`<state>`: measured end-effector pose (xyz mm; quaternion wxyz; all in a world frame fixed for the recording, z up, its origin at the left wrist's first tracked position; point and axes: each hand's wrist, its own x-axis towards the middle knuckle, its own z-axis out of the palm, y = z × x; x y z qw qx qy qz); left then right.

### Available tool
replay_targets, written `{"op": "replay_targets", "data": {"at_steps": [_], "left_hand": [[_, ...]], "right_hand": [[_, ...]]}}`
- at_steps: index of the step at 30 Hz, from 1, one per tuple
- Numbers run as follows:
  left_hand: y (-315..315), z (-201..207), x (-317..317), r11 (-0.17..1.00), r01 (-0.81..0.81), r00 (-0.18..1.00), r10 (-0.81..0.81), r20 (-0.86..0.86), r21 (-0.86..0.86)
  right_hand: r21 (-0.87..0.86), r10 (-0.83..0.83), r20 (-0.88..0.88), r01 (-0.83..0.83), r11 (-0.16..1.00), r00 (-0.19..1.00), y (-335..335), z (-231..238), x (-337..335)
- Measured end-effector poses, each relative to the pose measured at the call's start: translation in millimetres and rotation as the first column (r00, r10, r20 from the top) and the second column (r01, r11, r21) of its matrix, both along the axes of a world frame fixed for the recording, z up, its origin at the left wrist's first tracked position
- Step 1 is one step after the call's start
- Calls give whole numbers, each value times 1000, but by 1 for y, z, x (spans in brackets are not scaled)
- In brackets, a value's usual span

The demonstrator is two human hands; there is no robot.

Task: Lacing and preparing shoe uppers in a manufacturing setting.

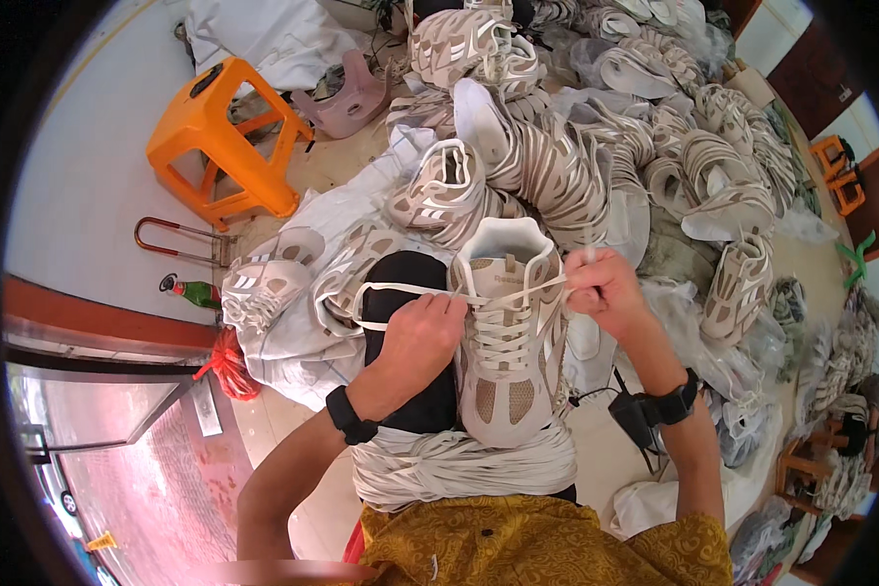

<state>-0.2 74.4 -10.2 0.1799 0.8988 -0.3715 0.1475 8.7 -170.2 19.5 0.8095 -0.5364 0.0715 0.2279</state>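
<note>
A beige and white sneaker [508, 361] rests in front of me, toe toward me, its cream lace [506, 317] threaded across the tongue. My left hand [422, 337] is closed on the lace at the shoe's left edge, and a loop of it trails out over black cloth on my leg. On the other side, my right hand [604, 288] pinches the lace, which runs taut between both hands above the top eyelets. A thick bundle of loose cream laces [464, 469] lies across my lap, just below the shoe's toe.
Piles of similar sneaker uppers [566, 166] cover the floor ahead and to the right. At left stand an orange plastic stool [200, 122], a green bottle [197, 292] and a red plastic bag [230, 366]. A mauve plastic stool [347, 103] sits farther back.
</note>
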Motion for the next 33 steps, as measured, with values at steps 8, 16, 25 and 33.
{"op": "replay_targets", "data": {"at_steps": [8, 16, 25, 33], "left_hand": [[18, 16, 7, 932, -189, 922, 59, -384, -310], [218, 83, 70, 348, -524, 822, -33, -569, -777], [377, 32, 105, 97, -591, 792, -115, -599, -801], [398, -8, 143, 18, -604, 796, -33, -604, -797]], "right_hand": [[211, 31, -131, -2, 977, 991, -25, -24, 5], [-289, -349, 258, 417, 862, 901, -122, -6, 3], [-306, -452, 517, 650, 696, 727, -299, 102, -40], [-792, 345, 605, 587, 168, 718, -129, 22, 17]]}}
